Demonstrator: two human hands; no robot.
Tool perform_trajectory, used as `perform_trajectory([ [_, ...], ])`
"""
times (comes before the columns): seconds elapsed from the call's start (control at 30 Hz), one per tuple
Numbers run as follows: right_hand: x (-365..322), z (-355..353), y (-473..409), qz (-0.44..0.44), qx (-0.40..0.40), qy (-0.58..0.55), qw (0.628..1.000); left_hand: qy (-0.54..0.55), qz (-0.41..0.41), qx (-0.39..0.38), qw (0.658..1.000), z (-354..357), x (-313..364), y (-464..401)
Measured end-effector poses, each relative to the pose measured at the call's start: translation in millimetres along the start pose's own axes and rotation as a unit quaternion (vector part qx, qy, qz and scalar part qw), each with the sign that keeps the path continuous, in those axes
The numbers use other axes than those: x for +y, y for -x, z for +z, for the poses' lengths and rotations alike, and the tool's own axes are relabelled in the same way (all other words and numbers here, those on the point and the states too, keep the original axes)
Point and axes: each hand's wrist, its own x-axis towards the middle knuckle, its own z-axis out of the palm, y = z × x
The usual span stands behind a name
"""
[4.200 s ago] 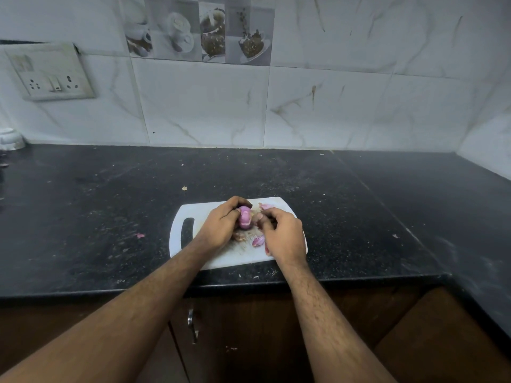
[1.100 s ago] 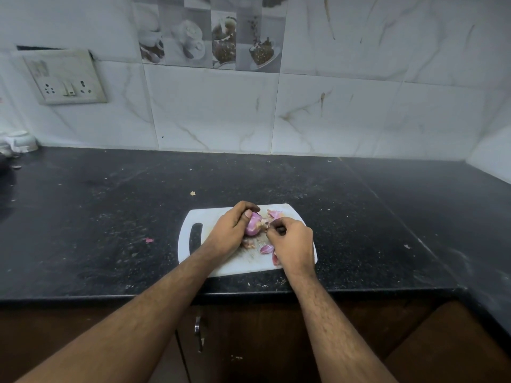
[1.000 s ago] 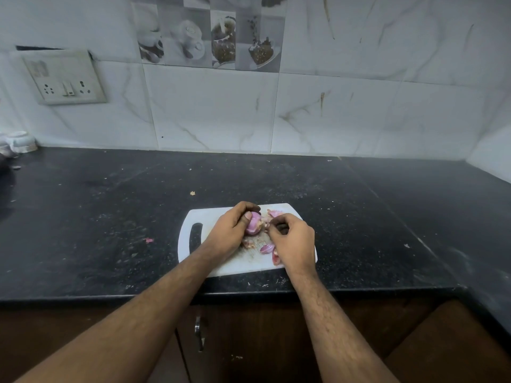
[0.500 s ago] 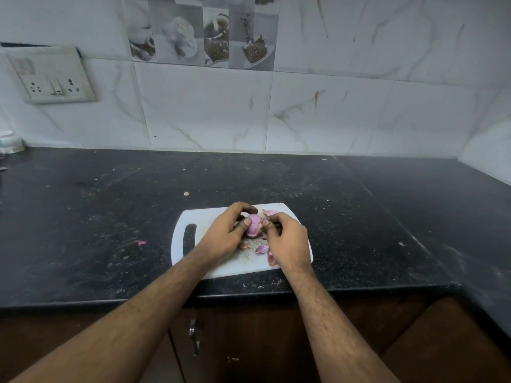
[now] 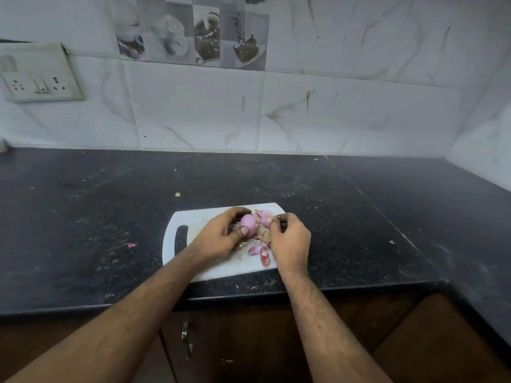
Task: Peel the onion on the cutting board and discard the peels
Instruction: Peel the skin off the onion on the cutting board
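A small pink onion (image 5: 248,223) sits above the white cutting board (image 5: 193,217), gripped between the thumb and fingers of my left hand (image 5: 221,236). My right hand (image 5: 290,240) is just right of it, its thumb and fingertips pinching a pink peel (image 5: 265,217) that is pulled away from the onion. Loose peels (image 5: 258,250) and brown skin scraps lie on the board between and under my hands.
The board lies near the front edge of a black stone counter (image 5: 83,217). A pink peel scrap (image 5: 131,245) lies on the counter left of the board. Tiled walls stand behind and to the right, with a socket plate (image 5: 38,76) at the left.
My right hand has drawn a peel off the onion and moved a little to the right. My left hand keeps holding the onion, which now shows more smooth pink surface.
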Motion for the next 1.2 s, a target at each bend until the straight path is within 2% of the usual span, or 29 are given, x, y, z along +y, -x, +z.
perform_trajectory([
  [0.17,0,7,3,-0.053,-0.055,0.021,0.997,0.032,-0.007,0.003,0.999,-1,-2,0],
  [0.27,1,10,5,-0.051,-0.079,0.011,0.996,0.045,-0.009,0.002,0.999,0,-2,0],
  [0.4,-1,3,4,-0.031,-0.068,-0.008,0.997,0.062,-0.009,0.006,0.998,0,4,1],
  [0.47,-3,-1,7,-0.05,-0.075,-0.027,0.996,0.055,-0.008,0.008,0.998,0,2,1],
  [0.63,-7,-3,9,-0.049,-0.124,-0.017,0.991,0.046,-0.013,0.025,0.999,0,-2,-1],
  [0.8,-13,-4,13,-0.015,-0.085,-0.046,0.995,0.066,-0.022,0.026,0.997,0,-2,-1],
  [1.0,-10,-3,12,-0.073,-0.144,-0.026,0.987,0.082,0.0,0.023,0.996,1,0,-1],
  [1.2,-10,-5,13,-0.072,-0.114,-0.004,0.991,0.096,0.025,0.005,0.995,1,3,1],
])
